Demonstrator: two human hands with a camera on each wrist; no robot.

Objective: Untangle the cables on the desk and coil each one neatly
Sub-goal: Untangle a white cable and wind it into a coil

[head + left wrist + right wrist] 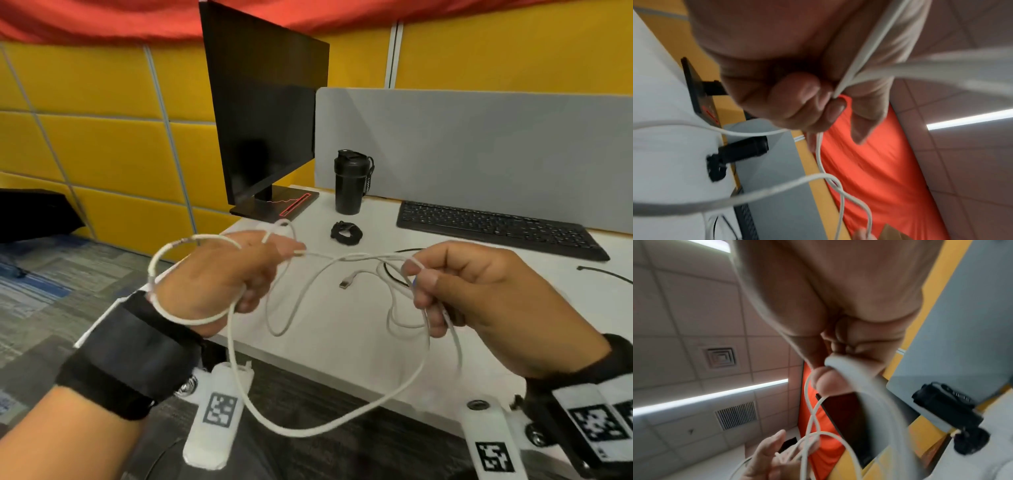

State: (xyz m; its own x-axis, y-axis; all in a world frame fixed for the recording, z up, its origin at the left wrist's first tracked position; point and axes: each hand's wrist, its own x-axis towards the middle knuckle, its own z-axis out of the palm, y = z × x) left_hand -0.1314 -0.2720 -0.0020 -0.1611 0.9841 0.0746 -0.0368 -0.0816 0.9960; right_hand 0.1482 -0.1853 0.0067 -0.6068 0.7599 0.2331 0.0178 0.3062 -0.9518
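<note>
A: Where is the white cable (329,425) held?

B: Above the near edge of the white desk (342,342), between both hands. The left hand (219,274) is curled around a strand, with a loop wrapped over its back and wrist. In the left wrist view, two strands are seen pinched between thumb and curled fingers (797,104).

A: And the right hand (479,301)?

B: Closed around several gathered strands; a bend of cable is pinched at the fingertips (830,382). One long loop hangs below the desk edge between the hands. A USB plug (344,283) of the white cable lies on the desk, between the hands.

A: Other cables?

B: A thin black cable (394,270) is seen on the desk behind the white strands, nearer the black keyboard (496,229). A second black cable end (603,272) lies at the right edge, in front of the keyboard. A small coiled black cable (346,233) rests in front of the black shaker bottle (351,181).

A: Any writing noted?

B: White lettering runs up the bottle's strap, too small to be read. Black-and-white square marker tags (219,409) are worn on the wrist straps; no text is carried. No brand is legible on the black monitor (263,113), left of the bottle; a red strip is lit on its base.
</note>
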